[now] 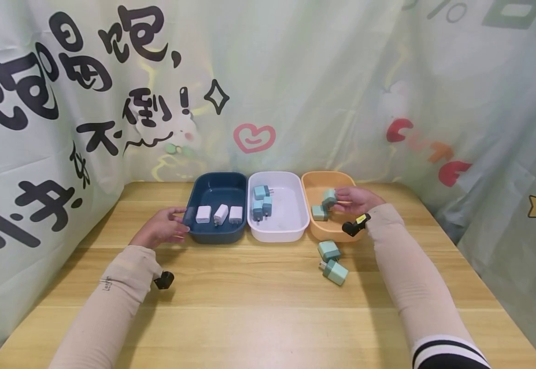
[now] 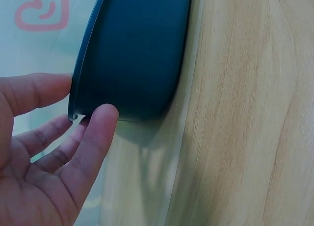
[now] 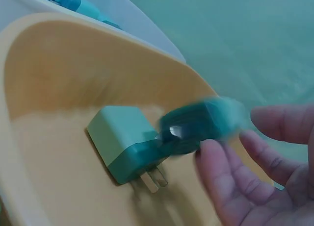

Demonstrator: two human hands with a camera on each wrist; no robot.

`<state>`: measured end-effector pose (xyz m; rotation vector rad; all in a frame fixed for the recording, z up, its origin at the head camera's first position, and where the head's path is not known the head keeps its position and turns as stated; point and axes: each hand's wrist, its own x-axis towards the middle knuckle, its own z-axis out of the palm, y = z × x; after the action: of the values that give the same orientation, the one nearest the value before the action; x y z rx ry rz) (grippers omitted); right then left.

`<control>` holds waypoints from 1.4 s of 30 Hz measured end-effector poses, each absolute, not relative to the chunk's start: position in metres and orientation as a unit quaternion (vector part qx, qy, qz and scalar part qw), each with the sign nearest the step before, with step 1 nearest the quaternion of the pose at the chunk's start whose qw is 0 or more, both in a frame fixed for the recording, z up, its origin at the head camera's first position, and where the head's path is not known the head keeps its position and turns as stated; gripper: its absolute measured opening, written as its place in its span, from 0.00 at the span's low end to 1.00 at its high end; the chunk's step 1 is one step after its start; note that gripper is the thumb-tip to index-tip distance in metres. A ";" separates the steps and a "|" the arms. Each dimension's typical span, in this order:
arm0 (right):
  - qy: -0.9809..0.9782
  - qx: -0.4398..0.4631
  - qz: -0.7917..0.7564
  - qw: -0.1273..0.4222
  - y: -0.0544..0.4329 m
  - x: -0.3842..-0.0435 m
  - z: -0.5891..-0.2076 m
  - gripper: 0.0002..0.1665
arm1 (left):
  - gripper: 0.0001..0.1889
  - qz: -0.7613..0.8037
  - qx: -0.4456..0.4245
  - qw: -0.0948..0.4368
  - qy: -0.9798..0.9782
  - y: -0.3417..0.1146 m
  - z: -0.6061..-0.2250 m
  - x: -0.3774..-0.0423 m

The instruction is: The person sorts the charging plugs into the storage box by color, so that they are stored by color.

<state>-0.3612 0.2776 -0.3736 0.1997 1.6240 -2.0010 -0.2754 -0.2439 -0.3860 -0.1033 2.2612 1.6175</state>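
Observation:
My left hand (image 1: 163,227) is at the left side of the navy tray (image 1: 219,239), its loosely spread fingertips (image 2: 105,113) right at the rim and outer wall. Over the orange tray (image 1: 328,177), my right hand (image 1: 353,200) has its fingers spread around a green plug charger (image 3: 201,123), which is blurred and tilted against the lower fingertip. Another green charger (image 3: 122,142) lies in that tray beneath it, prongs showing. On the table in front of the orange tray are two more green chargers, one nearer the tray (image 1: 329,250) and one nearer me (image 1: 334,272).
Between the navy and orange trays stands a white tray (image 1: 279,236) with three blue-green chargers (image 1: 261,192) at its left side. The navy tray contains three white chargers (image 1: 220,214). A printed curtain (image 1: 295,102) hangs behind the wooden table (image 1: 249,307).

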 end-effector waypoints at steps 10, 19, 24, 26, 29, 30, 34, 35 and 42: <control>0.602 0.094 -0.758 0.234 0.281 -0.357 -0.369 0.05 | 0.38 0.570 -0.040 0.176 0.801 -0.244 -0.391 -0.276; 0.616 0.088 -0.753 0.213 0.281 -0.344 -0.368 0.07 | 0.38 0.570 -0.037 0.178 0.801 -0.245 -0.390 -0.276; 0.621 0.069 -0.750 0.216 0.282 -0.331 -0.365 0.09 | 0.38 0.566 -0.032 0.180 0.804 -0.246 -0.388 -0.275; 0.623 0.064 -0.749 0.215 0.282 -0.326 -0.363 0.10 | 0.39 0.565 -0.031 0.180 0.804 -0.246 -0.387 -0.274; 0.628 0.057 -0.746 0.214 0.283 -0.316 -0.360 0.10 | 0.38 0.567 -0.033 0.179 0.803 -0.245 -0.385 -0.273; 0.632 0.053 -0.743 0.214 0.283 -0.313 -0.359 0.11 | 0.38 0.567 -0.032 0.179 0.803 -0.245 -0.385 -0.273; 0.660 0.023 -0.721 0.210 0.282 -0.295 -0.358 0.14 | 0.38 0.569 -0.029 0.179 0.802 -0.244 -0.384 -0.272; 0.666 0.014 -0.716 0.210 0.282 -0.291 -0.359 0.15 | 0.38 0.569 -0.028 0.179 0.802 -0.244 -0.384 -0.272; 0.679 -0.028 -0.706 0.198 0.279 -0.258 -0.363 0.16 | 0.39 0.570 -0.028 0.182 0.800 -0.244 -0.385 -0.273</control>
<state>-0.2583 0.2793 -0.3628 -0.0774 1.9000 -1.9767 -0.2733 -0.2440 -0.3850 -0.0787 2.2587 1.6099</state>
